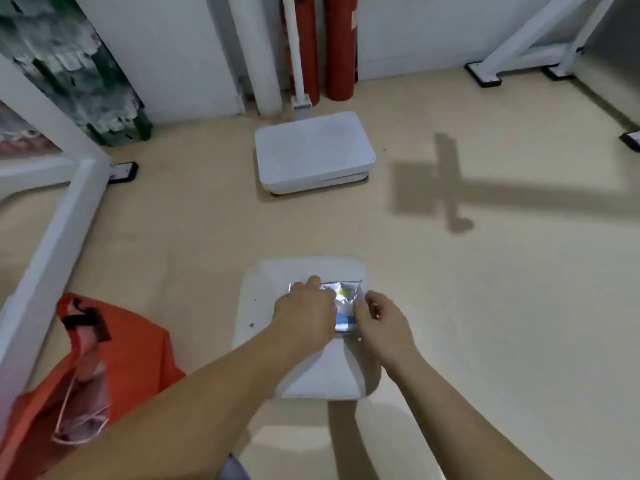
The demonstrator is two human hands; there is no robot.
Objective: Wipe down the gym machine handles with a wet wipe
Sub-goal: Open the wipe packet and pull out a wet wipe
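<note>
A silvery wet-wipe packet (343, 296) with a blue and yellow label lies on a white padded seat (263, 306) in front of me. My left hand (304, 315) covers the packet's left half, fingers curled over its top. My right hand (381, 318) pinches the packet's right edge near the blue label. No loose wipe is visible. White machine frame bars (59, 233) run along the left; no handle is clearly in view.
An orange bag (114, 358) with strings lies on the beige floor at my left. A white scale platform (313, 150) stands ahead, with red cylinders (341, 46) against the wall behind it. White frame legs with black feet (485, 74) stand at the upper right.
</note>
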